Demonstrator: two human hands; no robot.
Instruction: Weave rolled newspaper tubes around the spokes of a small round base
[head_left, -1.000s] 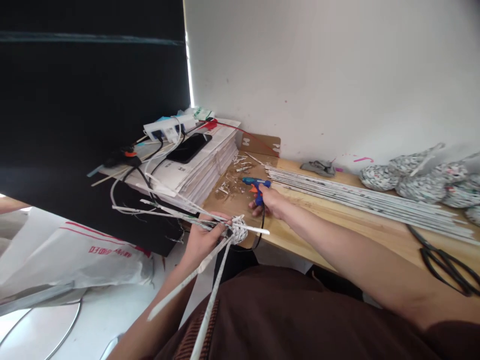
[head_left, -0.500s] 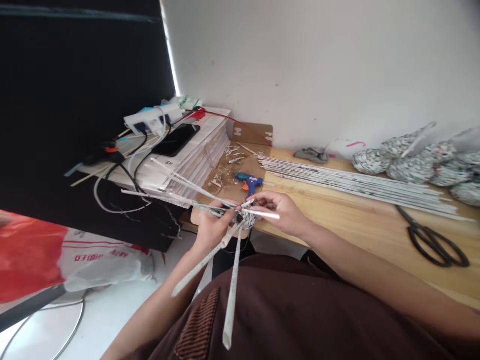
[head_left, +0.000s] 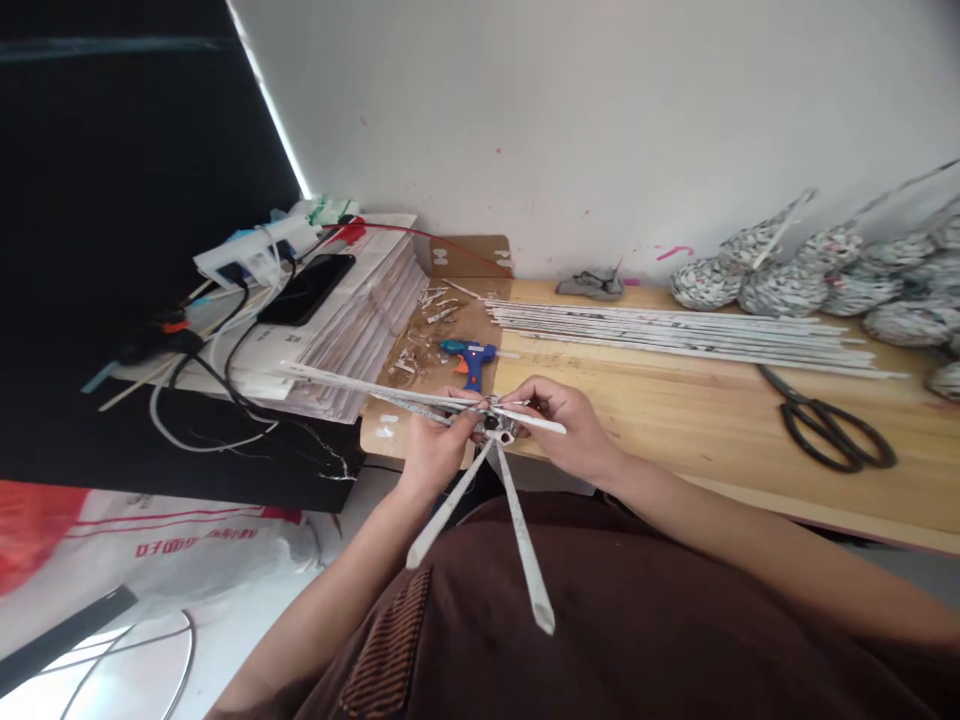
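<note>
A small woven piece of rolled paper tubes [head_left: 501,434] is held between my two hands in front of my body. My left hand [head_left: 436,450] is closed on its left side, with the thumb pressed on top. On the right edge, my right hand [head_left: 566,425] pinches the piece, its fingertips close to a short white tube. Two long tubes [head_left: 527,545] stick out toward my lap, and others point left over the stack of paper. The underside of the weave and some fingertips are hidden.
A blue glue gun [head_left: 472,360] lies beyond my hands on cardboard [head_left: 427,345] with paper scraps. Rolled tubes [head_left: 675,338] and black scissors [head_left: 832,425] lie on the wooden table, with several woven paper bulbs [head_left: 784,287] behind. Left, a paper stack [head_left: 360,345] bears a phone [head_left: 307,290] and power strip [head_left: 255,252].
The camera view has turned to the right. The woven piece has rotated in my hands, so the near tubes now point more to the right. Both hands keep their hold.
</note>
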